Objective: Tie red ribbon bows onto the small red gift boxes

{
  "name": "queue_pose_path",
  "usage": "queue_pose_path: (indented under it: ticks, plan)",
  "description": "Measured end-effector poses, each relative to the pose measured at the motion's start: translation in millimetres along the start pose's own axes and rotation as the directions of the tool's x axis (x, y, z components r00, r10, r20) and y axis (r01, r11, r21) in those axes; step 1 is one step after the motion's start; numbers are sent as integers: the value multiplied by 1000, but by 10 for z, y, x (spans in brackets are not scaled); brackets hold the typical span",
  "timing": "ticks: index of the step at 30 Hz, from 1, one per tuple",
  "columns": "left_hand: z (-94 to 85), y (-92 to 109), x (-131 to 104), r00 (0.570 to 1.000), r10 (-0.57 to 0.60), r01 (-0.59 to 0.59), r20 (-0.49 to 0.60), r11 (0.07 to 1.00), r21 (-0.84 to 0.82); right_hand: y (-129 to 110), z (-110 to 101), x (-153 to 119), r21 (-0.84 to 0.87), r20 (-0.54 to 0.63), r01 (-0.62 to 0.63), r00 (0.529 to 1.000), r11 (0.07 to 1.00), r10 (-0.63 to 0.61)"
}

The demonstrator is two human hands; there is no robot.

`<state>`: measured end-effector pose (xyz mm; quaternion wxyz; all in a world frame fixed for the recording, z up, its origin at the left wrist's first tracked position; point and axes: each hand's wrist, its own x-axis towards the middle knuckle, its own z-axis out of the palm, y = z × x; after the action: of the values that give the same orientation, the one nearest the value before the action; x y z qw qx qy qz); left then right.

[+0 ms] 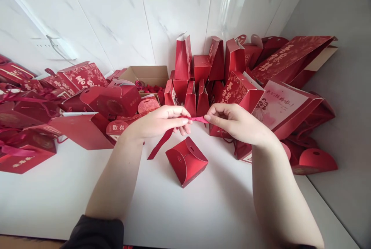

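A dark pink ribbon (198,119) runs between my two hands above the white table. My left hand (166,120) pinches it between thumb and fingers, and a loose tail hangs down to the lower left. At the other end my right hand (227,120) grips the ribbon with thumb and forefinger. Just below the hands, a small red gift box (187,162) sits on the table, its curved top flaps folded together. The hands do not touch the box.
Red boxes and bags (101,98) crowd the left side, some with ribbons. An open cardboard carton (147,73) stands at the back with red material inside. Upright red boxes (183,57) and large printed bags (282,106) fill the back right. A tiled wall (176,5) rises behind.
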<state>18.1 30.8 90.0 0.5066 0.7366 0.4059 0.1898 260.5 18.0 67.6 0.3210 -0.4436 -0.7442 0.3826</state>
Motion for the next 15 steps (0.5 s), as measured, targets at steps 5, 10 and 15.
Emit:
queue_pose_path:
  ticks: [5,10,15]
  plan:
    - [106,2,61,993,102,-106,-68,993,-57,-54,166,72,21,-38,70,997,997,-70]
    - [193,-17,84,966,199,-204,-166,979,-10,-115,315,89,-22,-90,112,989,993,-114]
    - [201,-8,82,960,136,-152,-245,987,-46,-131,319,79,-6,-129,97,987,995,-97]
